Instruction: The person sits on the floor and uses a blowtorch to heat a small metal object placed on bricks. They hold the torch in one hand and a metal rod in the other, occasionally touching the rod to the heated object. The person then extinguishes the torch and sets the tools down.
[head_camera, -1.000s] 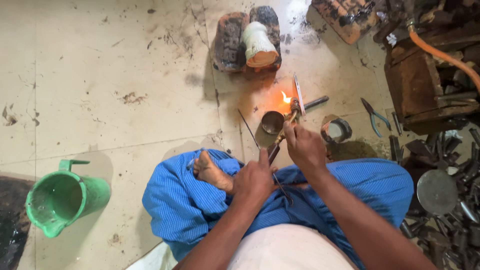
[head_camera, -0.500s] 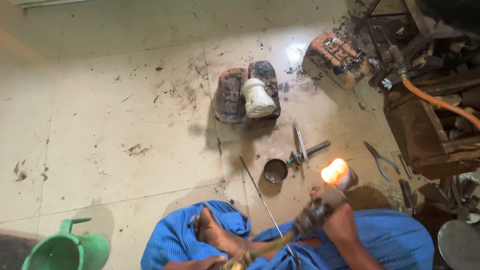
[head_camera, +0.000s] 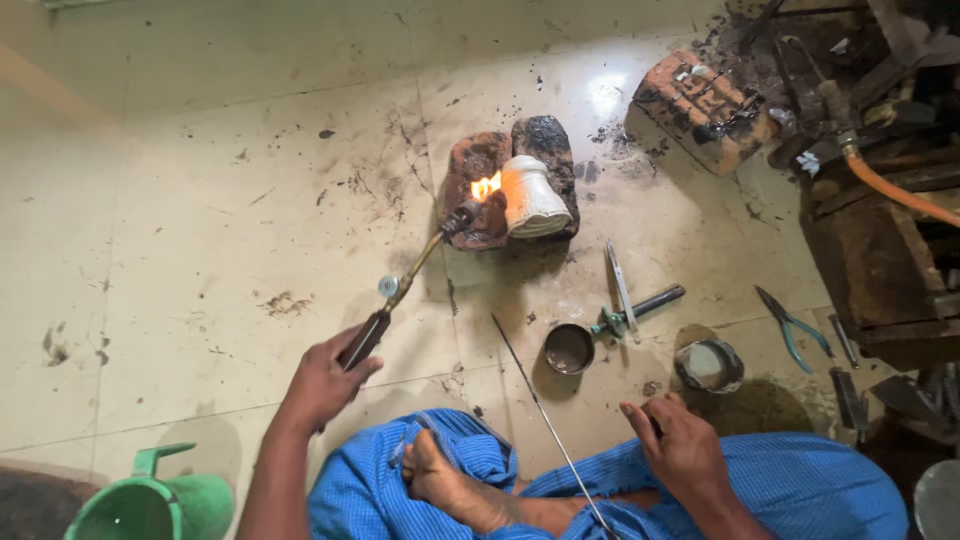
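The left hand (head_camera: 325, 380) is closed around the dark grip of a gas torch (head_camera: 405, 285), fingers wrapped fully about it. The torch's long axis runs from that hand up and to the right, its nozzle pointing at the white crucible (head_camera: 530, 195), with a small flame (head_camera: 486, 185) burning at the tip, touching the scorched bricks (head_camera: 510, 180) on which the crucible lies on its side. The torch looks like a stiff, light metal tube; the insulated grip at the near end is probably the only safe place to hold, since the nozzle end must be hot. The crucible looks like brittle ceramic and likely very hot, better taken with the blue-handled pliers (head_camera: 795, 330) lying well right of the bricks.

The right hand (head_camera: 685, 445) rests on the blue cloth over the knee, fingers loosely curled; whether it holds anything I cannot tell. A thin metal rod (head_camera: 545, 410) lies just left of it. Nearer than the bricks sit a small round metal cup (head_camera: 569, 348) and a shallow tin (head_camera: 709, 364). A green plastic jug (head_camera: 150, 500) stands far left.
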